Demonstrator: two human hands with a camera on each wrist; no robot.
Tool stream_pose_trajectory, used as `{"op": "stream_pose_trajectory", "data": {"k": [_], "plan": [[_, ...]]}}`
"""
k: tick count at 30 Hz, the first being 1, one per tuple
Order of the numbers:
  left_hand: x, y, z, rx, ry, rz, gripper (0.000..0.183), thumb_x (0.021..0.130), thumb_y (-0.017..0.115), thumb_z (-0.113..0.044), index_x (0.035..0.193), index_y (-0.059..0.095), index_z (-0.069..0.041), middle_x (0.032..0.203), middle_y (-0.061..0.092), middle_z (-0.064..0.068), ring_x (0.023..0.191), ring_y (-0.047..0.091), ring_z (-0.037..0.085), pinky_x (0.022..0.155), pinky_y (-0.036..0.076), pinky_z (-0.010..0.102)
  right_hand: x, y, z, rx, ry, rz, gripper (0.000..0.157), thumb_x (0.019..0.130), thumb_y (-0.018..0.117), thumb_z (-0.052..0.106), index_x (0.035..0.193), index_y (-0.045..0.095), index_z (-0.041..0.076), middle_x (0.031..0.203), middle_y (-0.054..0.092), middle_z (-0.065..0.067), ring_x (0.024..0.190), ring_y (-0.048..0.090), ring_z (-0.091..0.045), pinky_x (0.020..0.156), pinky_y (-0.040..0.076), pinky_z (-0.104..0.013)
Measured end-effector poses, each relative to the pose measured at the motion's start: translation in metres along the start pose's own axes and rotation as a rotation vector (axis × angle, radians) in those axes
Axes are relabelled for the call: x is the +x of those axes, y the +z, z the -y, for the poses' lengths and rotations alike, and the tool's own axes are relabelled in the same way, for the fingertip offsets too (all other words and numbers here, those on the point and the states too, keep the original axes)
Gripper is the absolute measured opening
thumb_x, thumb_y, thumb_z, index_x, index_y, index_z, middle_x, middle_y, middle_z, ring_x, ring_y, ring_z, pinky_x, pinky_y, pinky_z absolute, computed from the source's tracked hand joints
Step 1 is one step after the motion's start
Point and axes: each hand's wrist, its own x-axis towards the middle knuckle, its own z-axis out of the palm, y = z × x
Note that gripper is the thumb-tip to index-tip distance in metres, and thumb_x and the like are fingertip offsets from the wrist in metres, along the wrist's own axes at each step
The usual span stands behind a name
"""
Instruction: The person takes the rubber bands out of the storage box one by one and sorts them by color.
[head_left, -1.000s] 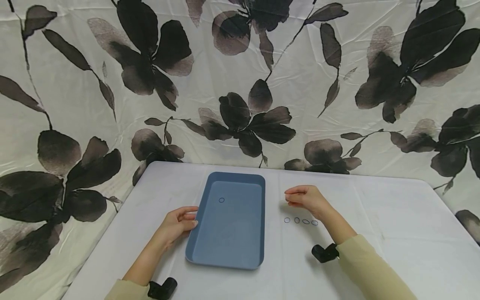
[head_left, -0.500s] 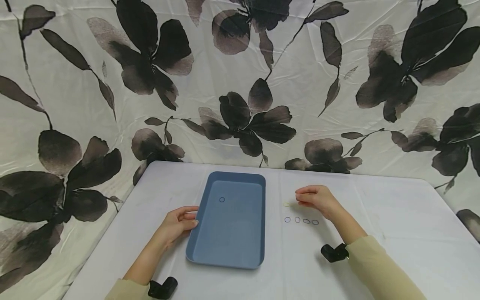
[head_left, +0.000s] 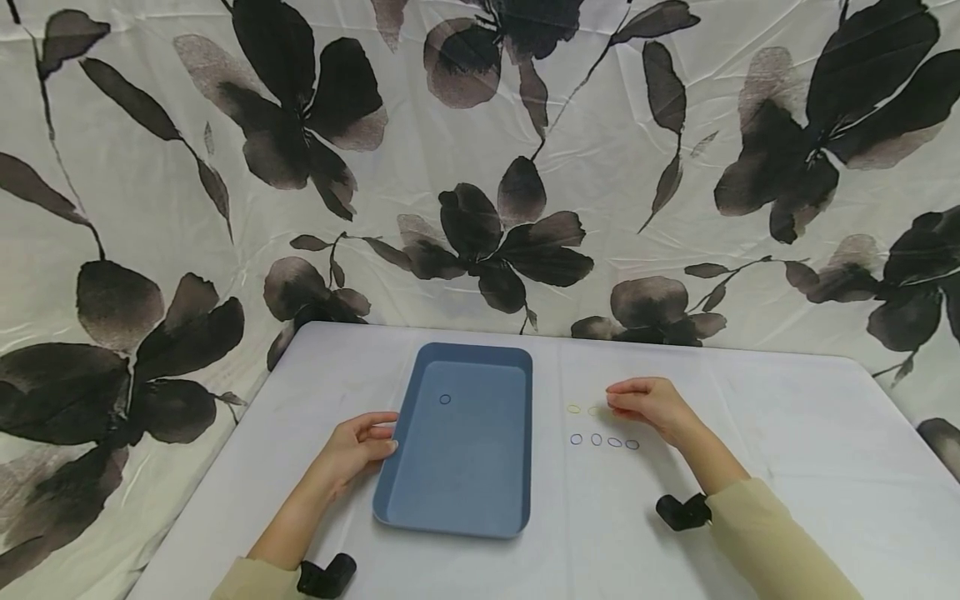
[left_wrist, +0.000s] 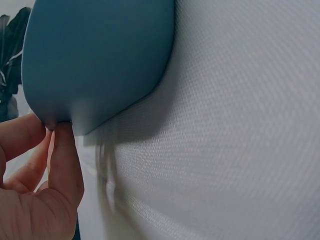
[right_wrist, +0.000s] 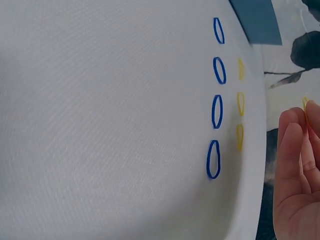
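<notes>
My left hand pinches the left edge of a blue rectangular tray between thumb and fingers; the left wrist view shows this grip on the tray's edge. One small dark-looking loop lies in the upper part of the tray. To the tray's right, my right hand is held above the table, pinching a thin yellow rubber band at its fingertips. Below it in the right wrist view are three yellow rubber bands in a row, alongside a row of several blue rubber bands.
A white cloth covers the table. Behind it hangs a pale curtain with dark flowers. Black camera mounts sit at both wrists, near the sleeves.
My right hand has moved rightward along the row and slightly down, uncovering yellow rubber bands on the table. The left hand and the tray have stayed in place.
</notes>
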Motion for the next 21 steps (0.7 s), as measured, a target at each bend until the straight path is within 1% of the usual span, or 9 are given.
{"op": "stream_pose_trajectory", "data": {"k": [11, 16, 21], "plan": [[0.001, 0.000, 0.000, -0.014, 0.003, 0.001, 0.050, 0.083, 0.061, 0.007, 0.130, 0.046, 0.009, 0.106, 0.059, 0.018, 0.079, 0.059, 0.011, 0.064, 0.050, 0.027, -0.001, -0.005, -0.011, 0.016, -0.010, -0.002, 0.034, 0.085, 0.065, 0.002, 0.110, 0.056, -0.019, 0.085, 0.067, -0.002, 0.073, 0.062, -0.007, 0.069, 0.052, -0.022], [0.000, 0.000, 0.000, -0.010, 0.002, 0.001, 0.050, 0.083, 0.061, 0.007, 0.130, 0.046, 0.009, 0.105, 0.059, 0.018, 0.078, 0.059, 0.010, 0.064, 0.049, 0.027, -0.001, -0.009, -0.017, 0.002, 0.008, -0.036, 0.031, 0.085, 0.066, 0.003, 0.108, 0.059, -0.017, 0.084, 0.066, -0.002, 0.072, 0.062, -0.007, 0.068, 0.052, -0.022], [0.000, 0.000, 0.000, -0.005, 0.000, -0.001, 0.050, 0.083, 0.061, 0.006, 0.130, 0.046, 0.008, 0.106, 0.059, 0.018, 0.077, 0.058, 0.010, 0.062, 0.048, 0.026, 0.000, -0.012, -0.021, -0.009, 0.002, -0.043, 0.029, 0.085, 0.065, 0.002, 0.106, 0.060, -0.018, 0.083, 0.066, -0.001, 0.071, 0.062, -0.006, 0.067, 0.052, -0.021]]}}
